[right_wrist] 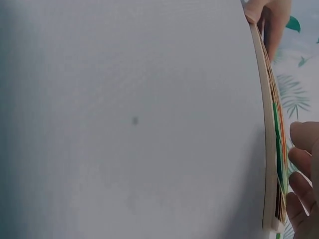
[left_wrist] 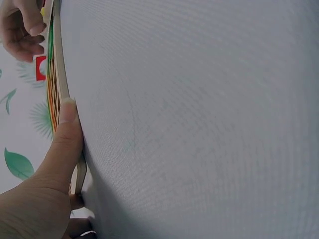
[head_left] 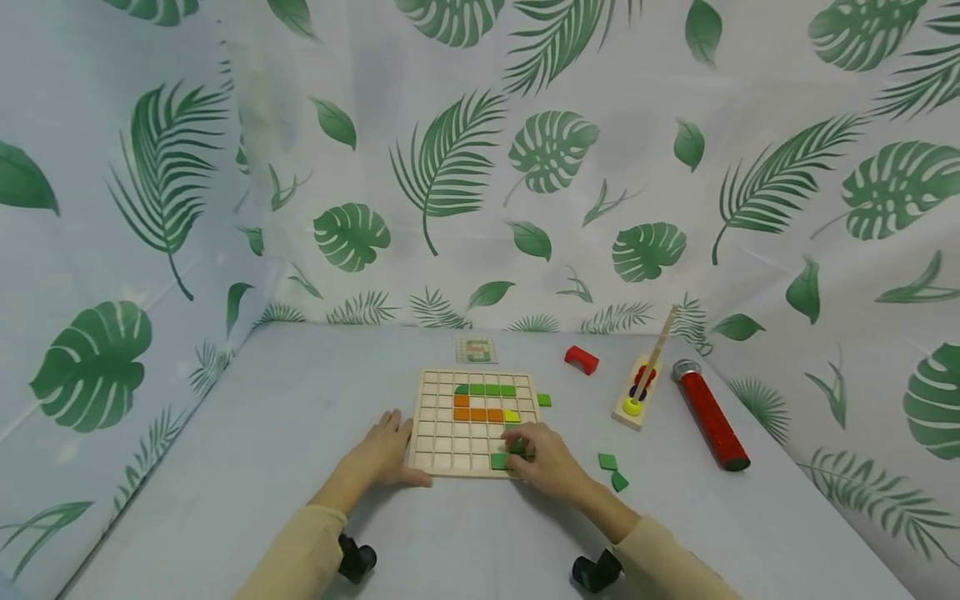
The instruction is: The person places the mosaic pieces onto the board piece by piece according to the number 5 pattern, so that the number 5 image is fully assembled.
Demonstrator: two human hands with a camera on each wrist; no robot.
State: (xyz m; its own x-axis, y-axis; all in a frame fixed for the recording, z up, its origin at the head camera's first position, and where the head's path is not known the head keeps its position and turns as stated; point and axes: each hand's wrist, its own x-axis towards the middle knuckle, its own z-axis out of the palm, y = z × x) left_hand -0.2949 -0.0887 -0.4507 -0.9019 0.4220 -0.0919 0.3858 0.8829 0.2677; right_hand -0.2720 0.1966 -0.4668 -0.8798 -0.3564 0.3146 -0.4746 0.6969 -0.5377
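A square wooden grid board (head_left: 442, 446) lies on the table, with green tiles (head_left: 487, 389), orange tiles (head_left: 477, 414) and a yellow tile (head_left: 512, 416) in its cells. My left hand (head_left: 382, 450) holds the board's near left corner, thumb along the front edge and fingers by the left side. Over the near right part hovers my right hand (head_left: 547, 458), its fingers loosely bent above green tiles (head_left: 498, 462). In the right wrist view the fingertips (right_wrist: 299, 134) stand apart, with no tile seen between them. The right hand partly hides the board's right side.
A pattern card (head_left: 476, 350) lies behind the board. Loose green tiles (head_left: 607, 462) are to its right, one (head_left: 544, 400) beside its edge. Farther right are a red arched block (head_left: 582, 359), a wooden stand with coloured beads (head_left: 636, 396) and a red tube (head_left: 712, 417).
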